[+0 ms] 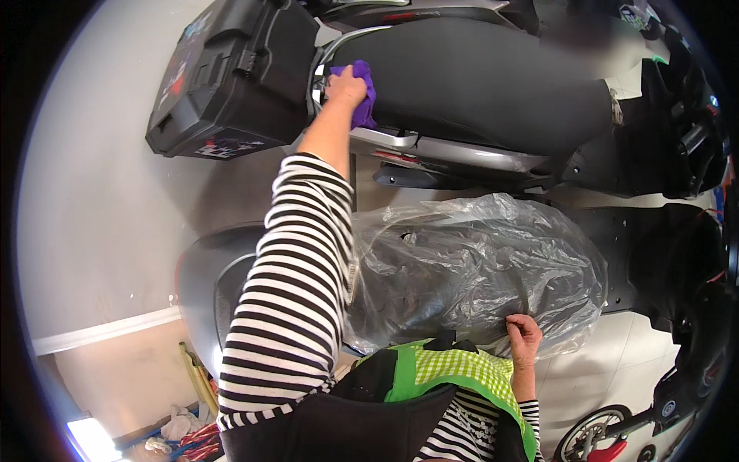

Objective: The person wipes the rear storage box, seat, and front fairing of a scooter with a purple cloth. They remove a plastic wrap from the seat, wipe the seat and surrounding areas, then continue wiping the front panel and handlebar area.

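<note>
My left hand (347, 87) is stretched far forward and closed on a purple cloth (365, 104). It presses the cloth against the rear end of a black scooter seat (462, 77), beside the silver grab rail (385, 138). Close to my body, my right hand (525, 337) has its fingers curled at the near edge of a clear plastic cover (493, 262). That cover lies crumpled over the seat of a second scooter. Whether the right fingers pinch anything is too small to tell.
A black top case (231, 85) sits behind the far seat, next to the pale wall (92, 192). The nearer scooter's dark rear end (204, 277) lies under my left arm. At lower right are a small wheel (593, 435) and tiled floor (585, 385). Cloths (185, 423) lie at lower left.
</note>
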Tool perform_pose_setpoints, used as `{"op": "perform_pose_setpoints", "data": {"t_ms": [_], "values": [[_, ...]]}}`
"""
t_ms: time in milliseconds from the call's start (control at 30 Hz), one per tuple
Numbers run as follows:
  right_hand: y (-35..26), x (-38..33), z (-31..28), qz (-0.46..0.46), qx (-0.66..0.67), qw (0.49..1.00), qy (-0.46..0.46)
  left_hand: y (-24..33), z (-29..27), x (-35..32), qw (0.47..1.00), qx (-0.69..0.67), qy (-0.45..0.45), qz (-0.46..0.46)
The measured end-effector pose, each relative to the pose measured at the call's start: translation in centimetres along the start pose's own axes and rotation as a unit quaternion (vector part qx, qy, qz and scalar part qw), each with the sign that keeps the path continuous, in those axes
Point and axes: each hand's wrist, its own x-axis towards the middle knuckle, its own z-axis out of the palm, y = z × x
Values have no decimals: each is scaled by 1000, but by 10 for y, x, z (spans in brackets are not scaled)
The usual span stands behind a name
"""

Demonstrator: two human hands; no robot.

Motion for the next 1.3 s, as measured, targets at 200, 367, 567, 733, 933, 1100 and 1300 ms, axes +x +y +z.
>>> {"op": "perform_pose_setpoints", "data": {"t_ms": [200, 367, 567, 733, 933, 1100, 1300], "values": [[-8, 0, 4, -22, -45, 999, 15, 45, 46, -71, 972, 76, 159, 154], [-14, 1, 7, -30, -57, 998, 19, 74, 68, -123, 862, 47, 223, 453], [-21, 1, 9, -31, -59, 998, 17, 132, 140, -205, 567, 54, 74, 819], [-22, 1, 10, -41, -78, 996, 15, 178, 209, -224, 589, 185, 70, 783], [-23, 2, 11, -39, -65, 997, 17, 162, 231, -231, 564, 353, 109, 739], [-24, 2, 10, -55, -101, 993, 14, 92, 182, -194, 626, 271, 54, 729], [-20, 1, 9, -70, -94, 993, 8, -35, 80, -118, 620, 293, 83, 723]]}}
